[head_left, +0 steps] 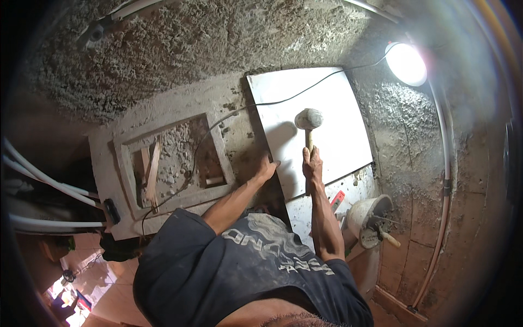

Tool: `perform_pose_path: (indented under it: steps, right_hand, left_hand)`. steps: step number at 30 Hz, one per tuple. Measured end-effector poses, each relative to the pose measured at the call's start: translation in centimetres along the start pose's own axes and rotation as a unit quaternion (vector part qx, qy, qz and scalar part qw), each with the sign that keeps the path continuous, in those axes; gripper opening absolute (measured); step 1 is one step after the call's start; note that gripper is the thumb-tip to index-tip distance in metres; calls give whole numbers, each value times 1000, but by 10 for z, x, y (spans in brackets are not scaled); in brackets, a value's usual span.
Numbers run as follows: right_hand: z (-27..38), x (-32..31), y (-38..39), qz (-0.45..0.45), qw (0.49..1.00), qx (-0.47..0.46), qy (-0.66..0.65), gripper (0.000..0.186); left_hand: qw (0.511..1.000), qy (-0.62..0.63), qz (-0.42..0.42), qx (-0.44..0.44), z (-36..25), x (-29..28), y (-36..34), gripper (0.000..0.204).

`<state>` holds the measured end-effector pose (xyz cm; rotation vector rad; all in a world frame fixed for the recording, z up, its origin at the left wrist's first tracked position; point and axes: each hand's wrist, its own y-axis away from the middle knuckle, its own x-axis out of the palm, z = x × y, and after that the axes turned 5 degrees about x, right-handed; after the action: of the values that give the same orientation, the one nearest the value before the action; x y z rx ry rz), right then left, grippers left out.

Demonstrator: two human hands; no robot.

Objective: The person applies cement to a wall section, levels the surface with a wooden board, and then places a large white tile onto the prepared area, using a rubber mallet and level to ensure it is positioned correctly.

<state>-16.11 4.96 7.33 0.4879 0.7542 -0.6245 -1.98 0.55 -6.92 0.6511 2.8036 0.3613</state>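
Note:
My right hand [312, 164] is wrapped round the wooden handle of a rubber mallet [309, 119]. The mallet's grey, dusty head is over a large white tile [332, 98], and its shadow falls on the tile to the left. At the tile's left edge is my left hand [266, 168], thumb against the edge and fingers apart; part of it is hard to make out. The tile lies on the mortar-covered counter [239, 131], up against the rough wall. Nearer me, a second white, speckled tile [302, 210] shows beyond the first one's front edge.
A rectangular opening with rubble [177, 152] and wood strips [153, 171] lies left. A dark cable [250, 106] crosses the tile to a bright lamp [406, 64]. Right of me are a red level [337, 200] and a mortar bucket [362, 218] with a wooden-handled tool [390, 239].

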Motion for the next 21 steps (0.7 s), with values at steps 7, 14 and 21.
perform_pose_path:
  steps: [7,14,21]
  right_hand:
    - [-29,6,29,-12,999,-51,9,35]
    - [-39,-10,51,20,998,30,-56,36]
    - [-64,-13,75,35,978,136,-151,36]
  left_hand:
    - [999,-3,6,36,11,-4,-7,36]
    - [998,-62,-28,-16,-73,-40,6,47]
    - [957,-195,-160,141,-75,-33,-76,68]
